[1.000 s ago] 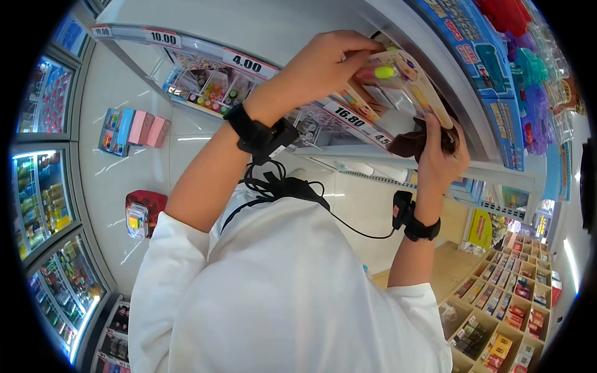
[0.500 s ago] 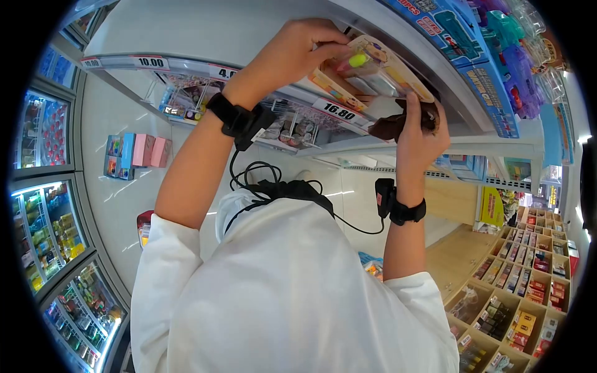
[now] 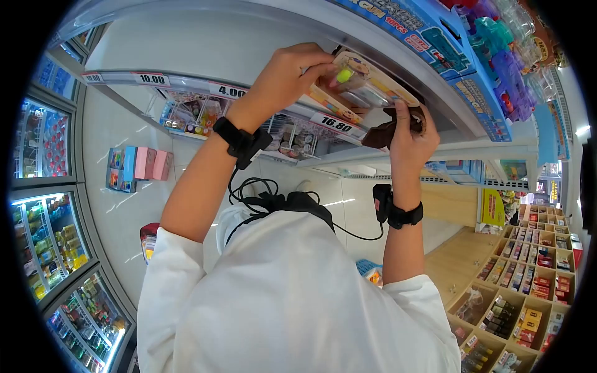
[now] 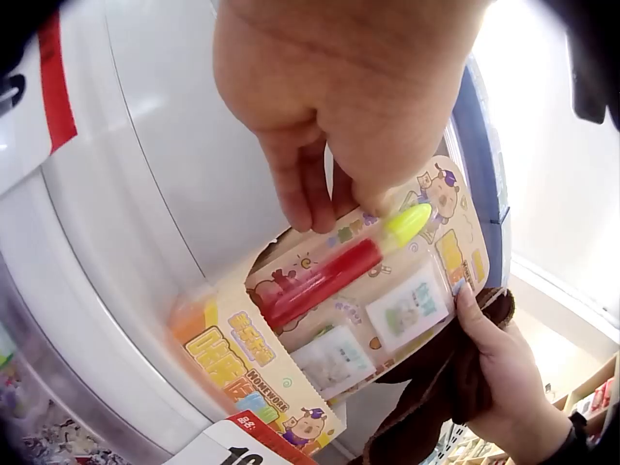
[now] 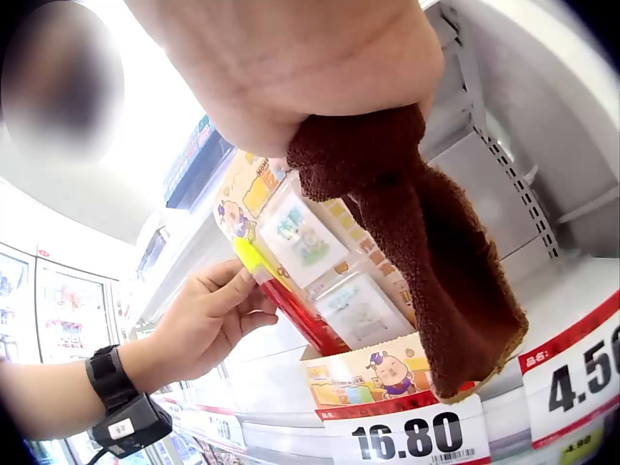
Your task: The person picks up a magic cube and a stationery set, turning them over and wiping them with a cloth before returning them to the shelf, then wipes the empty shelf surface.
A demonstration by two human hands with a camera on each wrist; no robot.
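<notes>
Head view puts both hands at a cardboard display box (image 4: 257, 363), tilted at the front of a white shelf (image 3: 186, 43), just behind the 16.80 price tag (image 5: 412, 441). The left hand (image 3: 289, 78) appears to pinch the edge of the box's printed backing card (image 4: 455, 232), thumb beside the yellow tip of a red tube (image 4: 329, 281), though the exact contact is partly covered. The right hand (image 3: 413, 140) grips a bunched brown cloth (image 5: 436, 252), its thumb against the card's opposite end. The likeliest trouble is a hard twist on that card: the box could ride over the shelf's front edge, spilling the tube and white packets (image 4: 407, 305). Squeezing near the tip might bend the card, and the cloth's loose tail, hanging by the box's front, could snag on a corner or the tag. Room is uneven: the shelf stretches away on the left hand's side, while a blue toy-gun carton (image 3: 429, 56) crowds the card's far side. Whether the base rests fully cannot be seen.
</notes>
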